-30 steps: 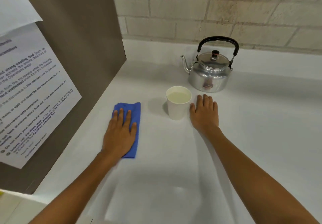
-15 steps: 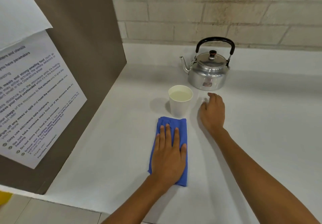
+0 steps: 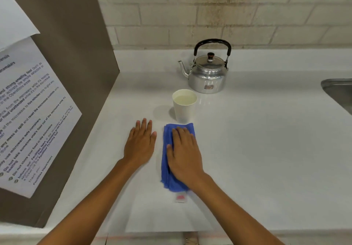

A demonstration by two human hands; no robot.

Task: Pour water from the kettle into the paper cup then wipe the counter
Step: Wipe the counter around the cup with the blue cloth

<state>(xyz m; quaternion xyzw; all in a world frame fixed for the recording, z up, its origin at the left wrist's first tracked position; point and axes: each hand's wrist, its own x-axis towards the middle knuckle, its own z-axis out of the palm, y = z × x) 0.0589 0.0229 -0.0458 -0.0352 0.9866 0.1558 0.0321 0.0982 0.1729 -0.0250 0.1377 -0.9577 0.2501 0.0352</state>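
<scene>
Nearest the camera, two bare forearms reach onto the white, smooth counter (image 3: 257,149). The right hand (image 3: 185,157) lies flat, fingers together, palm pressing down on one folded blue cloth (image 3: 167,149), not gripping it. The cloth is a soft, ribbed rectangle whose long axis runs from near to far, its far short edge just beside the base of the cup; a small pink-and-white tag (image 3: 180,197) sticks out of its near end. The left hand (image 3: 140,144) rests just beside the cloth on its left, flat on the bare counter, fingers extended and close together, holding nothing.

Beyond the cloth stands one white paper cup (image 3: 184,106), upright, tapered, filled nearly to the rim with pale liquid. Further back sits one shiny metal kettle (image 3: 207,73), round-bodied, with a domed lid, a dark knob and a black arched handle upright; its thin curved spout points left. A brown panel (image 3: 76,35) bearing two printed paper notices stands on the left, a steel sink (image 3: 339,90) edge shows at the right, and a pale brick wall (image 3: 228,10) closes the back.
</scene>
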